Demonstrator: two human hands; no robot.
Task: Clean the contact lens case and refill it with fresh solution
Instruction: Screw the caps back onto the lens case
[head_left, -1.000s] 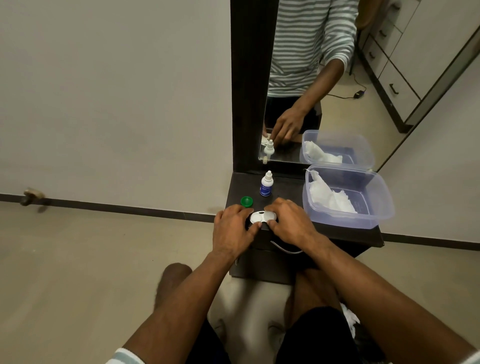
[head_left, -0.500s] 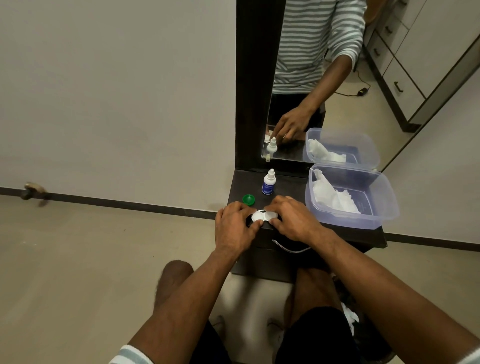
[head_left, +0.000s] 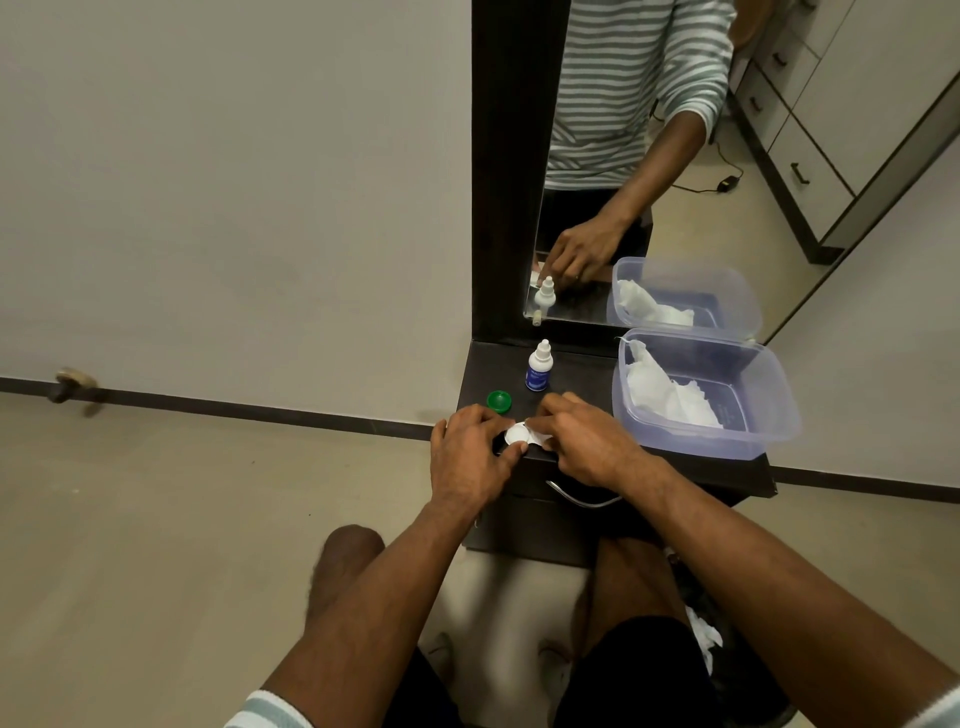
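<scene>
On the dark worktop (head_left: 582, 376), the case (head_left: 521, 434) lies crosswise between both hands, left hand (head_left: 470, 454) gripping one end, right hand (head_left: 582, 441) pinching the other.

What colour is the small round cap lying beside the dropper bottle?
Green: the small round cap lies left of the white dropper bottle, clearest in the head view.

It was a home bedroom or dressing corner: a tall mirror (head_left: 613, 156) stood above a small dark table (head_left: 582, 374), and reflected in the mirror were drawers (head_left: 779, 93).
</scene>
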